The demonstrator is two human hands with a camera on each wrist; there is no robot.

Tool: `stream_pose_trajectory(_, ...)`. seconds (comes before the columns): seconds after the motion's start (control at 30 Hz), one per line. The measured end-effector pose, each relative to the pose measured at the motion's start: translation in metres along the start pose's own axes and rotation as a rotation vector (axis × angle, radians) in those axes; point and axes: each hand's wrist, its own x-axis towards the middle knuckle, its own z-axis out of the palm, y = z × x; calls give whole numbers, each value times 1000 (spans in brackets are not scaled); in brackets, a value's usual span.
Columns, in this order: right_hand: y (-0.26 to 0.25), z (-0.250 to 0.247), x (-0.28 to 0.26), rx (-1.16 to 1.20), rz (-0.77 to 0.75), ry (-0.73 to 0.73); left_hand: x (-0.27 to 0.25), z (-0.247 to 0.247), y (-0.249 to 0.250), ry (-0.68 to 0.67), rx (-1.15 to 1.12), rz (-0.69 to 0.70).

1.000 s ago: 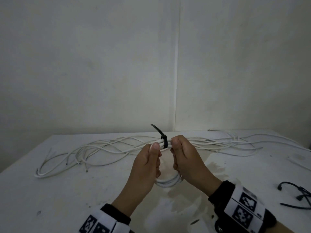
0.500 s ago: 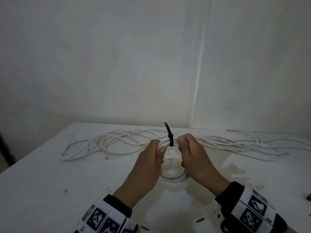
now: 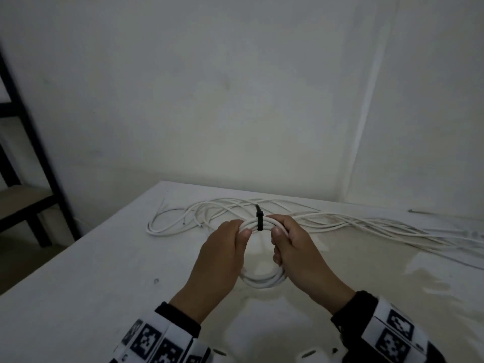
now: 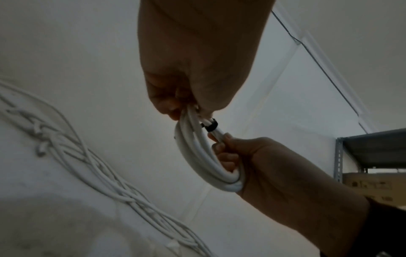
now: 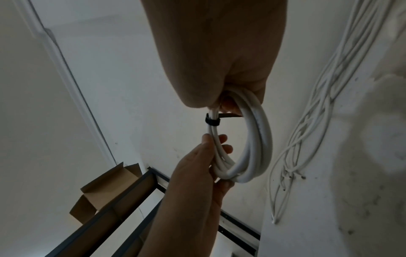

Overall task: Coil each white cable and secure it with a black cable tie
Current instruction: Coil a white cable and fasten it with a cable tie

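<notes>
The left hand (image 3: pixel 222 254) and the right hand (image 3: pixel 296 251) are held up close together in front of the person, side by side. Both hands have their fingers curled and their thumbs on top, thumb tips pointing at each other with a small gap between. Each hand grips one side of the same white cable coil (image 3: pixel 262 280). Both arms reach forward. Each wrist wears a dark sleeve and a band with black and white squares.
</notes>
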Motion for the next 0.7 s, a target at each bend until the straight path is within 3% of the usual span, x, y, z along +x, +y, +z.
stream_pose_trajectory(0.13, 2, 17, 8, -37, 58, -44, -6, -13, -18, 11, -44, 14)
stream_pose_trajectory(0.33, -4, 43, 11, -114, 186, -299, -7, -32, -53, -68, 123, -60)
stream_pose_trajectory(0.7, 16, 44, 27, -296, 321, -387, -16, -109, -162, -156, 326, -445)
